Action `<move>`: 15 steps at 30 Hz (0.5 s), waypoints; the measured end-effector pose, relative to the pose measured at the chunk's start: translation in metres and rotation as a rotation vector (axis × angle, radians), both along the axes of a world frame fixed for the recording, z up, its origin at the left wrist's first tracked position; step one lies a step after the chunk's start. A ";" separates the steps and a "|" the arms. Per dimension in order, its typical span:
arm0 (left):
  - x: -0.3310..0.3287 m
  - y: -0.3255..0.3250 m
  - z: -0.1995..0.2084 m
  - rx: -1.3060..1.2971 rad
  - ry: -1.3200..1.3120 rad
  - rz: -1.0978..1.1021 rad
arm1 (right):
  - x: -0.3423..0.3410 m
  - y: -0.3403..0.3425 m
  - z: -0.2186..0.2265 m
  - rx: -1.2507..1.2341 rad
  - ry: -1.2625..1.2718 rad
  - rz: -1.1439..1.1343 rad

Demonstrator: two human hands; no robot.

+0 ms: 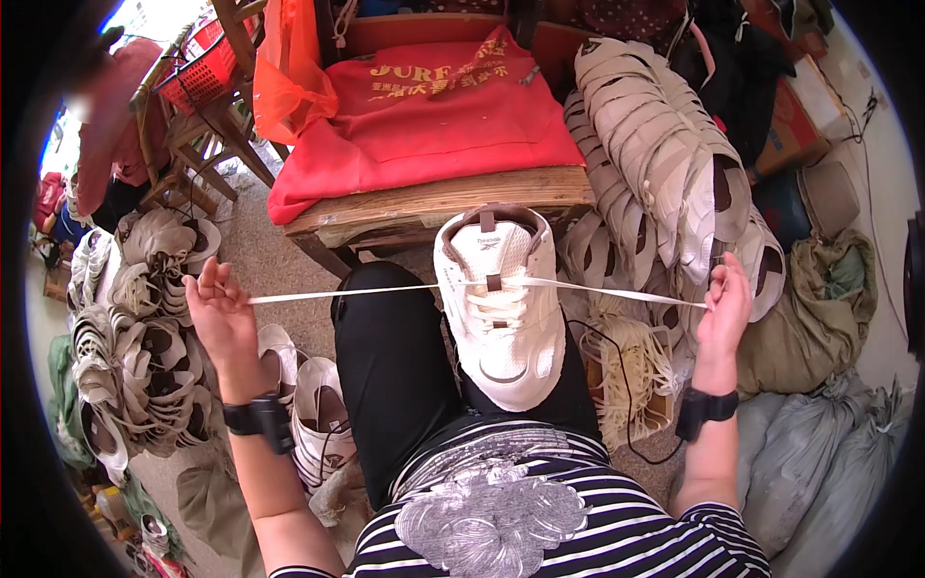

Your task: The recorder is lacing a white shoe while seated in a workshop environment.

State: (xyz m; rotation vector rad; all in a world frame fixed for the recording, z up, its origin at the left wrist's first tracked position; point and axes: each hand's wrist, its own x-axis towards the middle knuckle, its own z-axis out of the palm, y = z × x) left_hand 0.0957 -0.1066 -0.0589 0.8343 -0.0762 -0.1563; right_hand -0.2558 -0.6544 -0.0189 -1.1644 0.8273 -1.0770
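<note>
A white sneaker [511,337] rests on my thigh, toe toward me, its brown-lined collar facing away. White laces cross its tongue, and the shoelace [617,292] stretches out taut to both sides from the upper eyelets. At the far left, my left hand [220,297] pinches one lace end, fingers curled. On the other side my right hand [727,297] grips the opposite end between thumb and fingers. Neither hand touches the shoe itself. Both arms are spread wide, at about the same height.
A wooden bench [434,207] with a red cloth [434,125] stands ahead. Stacked shoe uppers [665,144] lie at right, more shoe pieces [145,356] at left. Loose laces [621,371] fill a box by my right knee. Grey sacks [809,462] sit lower right. Another person [116,135] is at upper left.
</note>
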 end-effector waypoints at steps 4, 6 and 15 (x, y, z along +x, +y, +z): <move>-0.057 -0.083 0.017 0.939 -0.339 0.112 | 0.027 0.056 -0.001 -0.175 0.261 0.308; -0.083 -0.120 0.025 0.749 -0.241 -0.152 | 0.053 0.091 0.003 -0.386 0.346 0.426; -0.112 -0.187 0.011 0.752 -0.351 -0.361 | 0.107 0.135 -0.013 -0.239 0.323 0.899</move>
